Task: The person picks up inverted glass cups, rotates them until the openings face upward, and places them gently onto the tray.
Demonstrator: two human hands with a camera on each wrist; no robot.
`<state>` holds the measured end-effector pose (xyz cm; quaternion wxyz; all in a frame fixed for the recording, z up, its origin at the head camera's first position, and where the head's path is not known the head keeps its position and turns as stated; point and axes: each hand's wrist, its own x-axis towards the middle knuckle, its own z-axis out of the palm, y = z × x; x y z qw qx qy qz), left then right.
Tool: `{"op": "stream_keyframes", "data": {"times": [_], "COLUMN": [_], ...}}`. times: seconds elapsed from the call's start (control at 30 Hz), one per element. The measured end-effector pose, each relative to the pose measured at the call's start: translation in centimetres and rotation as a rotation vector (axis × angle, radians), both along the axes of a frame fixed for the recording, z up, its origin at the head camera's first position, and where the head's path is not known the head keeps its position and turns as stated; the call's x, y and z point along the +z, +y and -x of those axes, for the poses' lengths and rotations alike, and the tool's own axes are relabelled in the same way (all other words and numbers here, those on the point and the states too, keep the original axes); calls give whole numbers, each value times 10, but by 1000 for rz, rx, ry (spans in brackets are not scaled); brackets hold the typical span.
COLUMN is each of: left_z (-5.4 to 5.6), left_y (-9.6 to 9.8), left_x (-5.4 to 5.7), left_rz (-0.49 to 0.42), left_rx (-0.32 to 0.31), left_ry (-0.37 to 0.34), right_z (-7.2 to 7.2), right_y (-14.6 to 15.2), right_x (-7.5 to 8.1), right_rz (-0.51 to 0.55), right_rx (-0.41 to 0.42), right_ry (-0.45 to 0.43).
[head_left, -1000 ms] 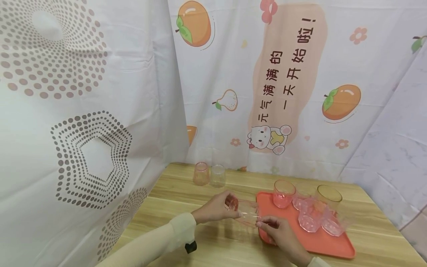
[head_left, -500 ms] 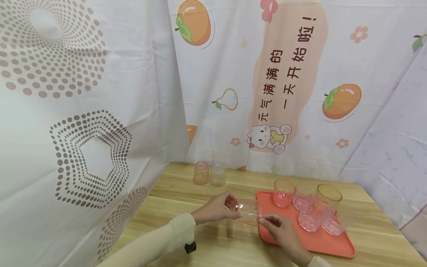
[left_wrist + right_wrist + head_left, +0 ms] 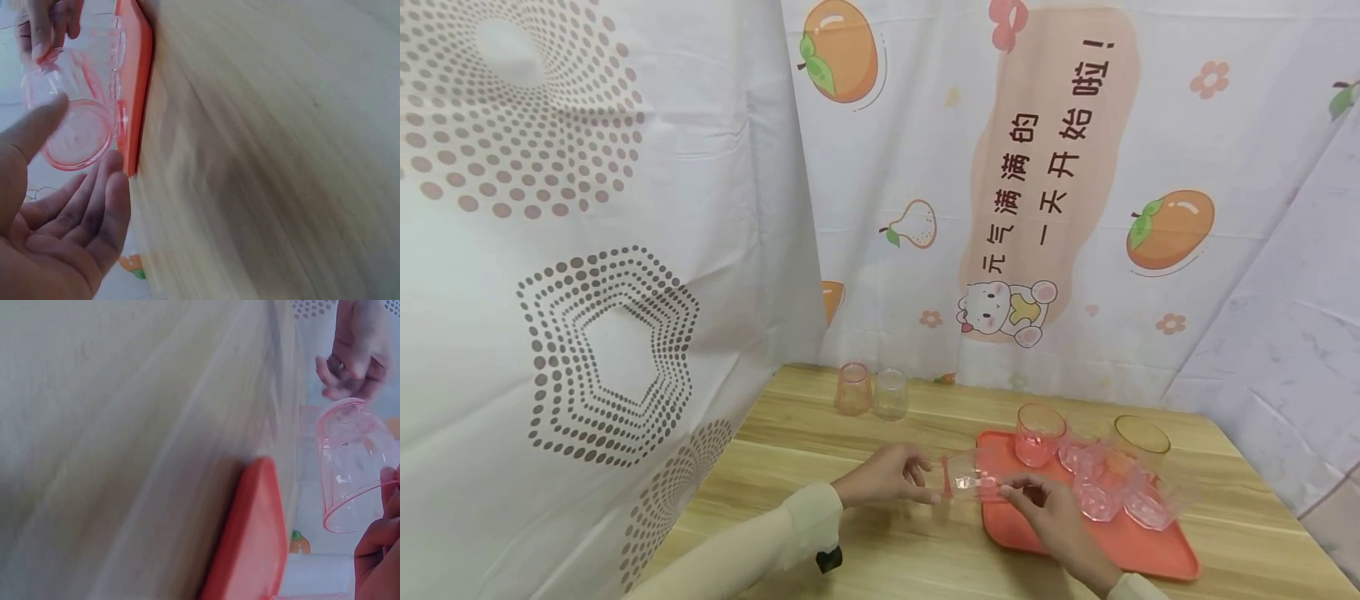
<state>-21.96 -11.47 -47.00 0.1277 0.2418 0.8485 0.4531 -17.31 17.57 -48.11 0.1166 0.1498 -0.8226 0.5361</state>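
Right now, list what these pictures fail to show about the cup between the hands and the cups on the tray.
- Right hand on the clear pink cup: right wrist view cuts the hand off at the frame edge.
- Left hand: head view too small to tell whether its fingers touch the cup.
- Cups on the orange tray: transparent and overlapping, count unclear.
- Table: motion-blurred in both wrist views.

The scene is lit brightly and evenly, and only faint shadows are cast on the table (image 3: 865, 433). No glare is seen. The head view is sharp, though lines are bent near its edges. Both wrist views are smeared by motion blur.
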Motion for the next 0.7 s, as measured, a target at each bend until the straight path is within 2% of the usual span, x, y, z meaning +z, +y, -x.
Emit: {"op": "stream_keyframes", "data": {"times": [0.03, 0.17, 0.33, 0.43, 0.7], "left_z": [0, -1, -3, -7, -10], "left_y": [1, 9, 23, 31, 50], "left_x": [-2, -9, -19, -24, -23], "left_rz": [17, 51, 97, 125, 145], "left_rx": [4, -1, -47, -63, -23], "left_ry": [8, 14, 58, 61, 78], "right_z": [1, 2, 5, 6, 11], "right_y": [2, 10, 21, 26, 33], "right_x": [1, 5, 7, 9, 13], "right_rz": [-25, -120, -169, -209, -297], "right_rx": [-13, -58, -72, -74, -92], "right_ry": [37, 85, 151, 200, 266]}}
